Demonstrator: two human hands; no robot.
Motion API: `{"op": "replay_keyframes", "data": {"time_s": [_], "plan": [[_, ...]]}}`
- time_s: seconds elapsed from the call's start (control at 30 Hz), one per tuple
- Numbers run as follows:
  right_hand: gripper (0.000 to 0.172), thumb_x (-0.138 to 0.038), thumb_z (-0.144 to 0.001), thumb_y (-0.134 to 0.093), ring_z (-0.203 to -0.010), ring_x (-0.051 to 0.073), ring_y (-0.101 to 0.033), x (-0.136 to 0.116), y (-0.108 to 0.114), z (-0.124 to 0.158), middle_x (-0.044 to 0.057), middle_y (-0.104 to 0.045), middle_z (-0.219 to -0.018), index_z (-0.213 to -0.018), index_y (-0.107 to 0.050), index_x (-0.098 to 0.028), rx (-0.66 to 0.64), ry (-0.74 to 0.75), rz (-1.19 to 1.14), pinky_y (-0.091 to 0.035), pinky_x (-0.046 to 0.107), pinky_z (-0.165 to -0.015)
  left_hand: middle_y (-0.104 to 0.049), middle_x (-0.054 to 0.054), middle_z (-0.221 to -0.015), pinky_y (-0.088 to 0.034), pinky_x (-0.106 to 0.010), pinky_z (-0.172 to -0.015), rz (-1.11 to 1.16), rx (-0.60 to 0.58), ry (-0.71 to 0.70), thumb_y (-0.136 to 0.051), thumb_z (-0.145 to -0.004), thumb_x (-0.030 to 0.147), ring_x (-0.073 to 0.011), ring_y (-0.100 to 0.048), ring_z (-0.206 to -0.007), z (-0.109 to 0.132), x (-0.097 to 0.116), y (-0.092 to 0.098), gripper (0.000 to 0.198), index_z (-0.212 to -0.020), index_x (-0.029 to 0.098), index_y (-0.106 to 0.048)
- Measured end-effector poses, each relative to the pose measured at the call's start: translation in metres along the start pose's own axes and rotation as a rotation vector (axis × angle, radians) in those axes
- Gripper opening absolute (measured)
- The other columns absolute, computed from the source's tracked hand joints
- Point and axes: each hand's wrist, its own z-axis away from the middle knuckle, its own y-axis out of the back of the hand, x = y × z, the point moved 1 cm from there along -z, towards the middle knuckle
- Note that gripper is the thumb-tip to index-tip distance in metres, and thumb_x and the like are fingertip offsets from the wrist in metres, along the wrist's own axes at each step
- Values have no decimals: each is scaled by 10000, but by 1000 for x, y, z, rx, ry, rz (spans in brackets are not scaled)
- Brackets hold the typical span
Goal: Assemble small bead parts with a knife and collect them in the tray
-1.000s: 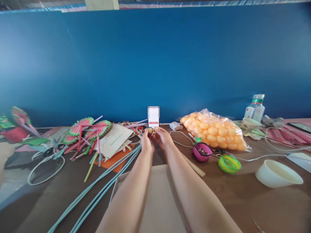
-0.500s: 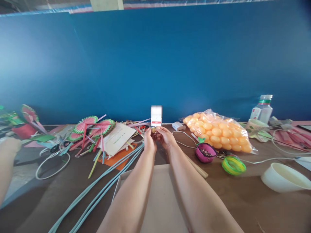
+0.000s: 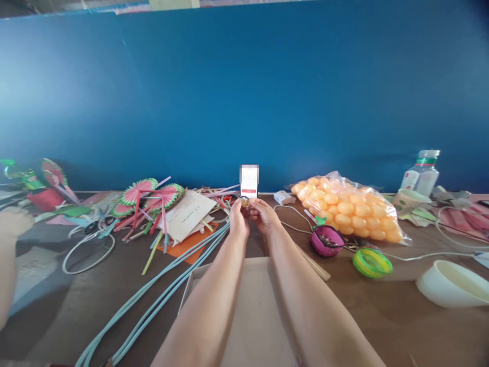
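Observation:
Out at arm's length, my left hand (image 3: 237,220) and my right hand (image 3: 263,215) meet around a small, shiny, gold-brown round object (image 3: 244,202). Fingertips of both hands pinch it from either side; its lower part is hidden by them. Just behind it a phone (image 3: 249,189) stands upright with a lit white screen, its upper part blurred out. Below my forearms lies a shallow beige box or tray (image 3: 250,306).
Left are paper fans (image 3: 139,196), pale blue tubes (image 3: 153,295) and another person's arm (image 3: 13,229). Right are a bag of orange balls (image 3: 351,209), a magenta pouch (image 3: 327,241), yellow-green rings (image 3: 372,262), a white bowl (image 3: 439,285) and a bottle (image 3: 422,176). A blue panel (image 3: 244,92) stands behind.
The view has swung slightly left, so things sit further right. Both hands keep their pinch on the round object, and more of its shiny top shows.

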Motion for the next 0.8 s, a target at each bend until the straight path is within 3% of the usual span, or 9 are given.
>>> {"op": "replay_keyframes", "data": {"time_s": [0.43,0.8], "plan": [[386,-276,-524,-887,-428,-10,-323,0,4,-3,-70,-502,-581,-710,-572,-155,-53,-45,-30,-248,101,-362,-588,7,-667,-382,-173,-524,7,-1,-1,-656,-765,270,-69,-517,-531,-3,-2,1,140,-817,147,-611],[380,-275,-492,-891,-441,-2,-321,1,2,-4,-62,-510,-573,-700,-600,-146,-5,-14,-16,-246,121,-365,-592,4,-669,-378,-189,-531,-4,-22,-17,-678,-735,307,-77,-516,-538,-2,-2,1,191,-815,150,-606]]}}
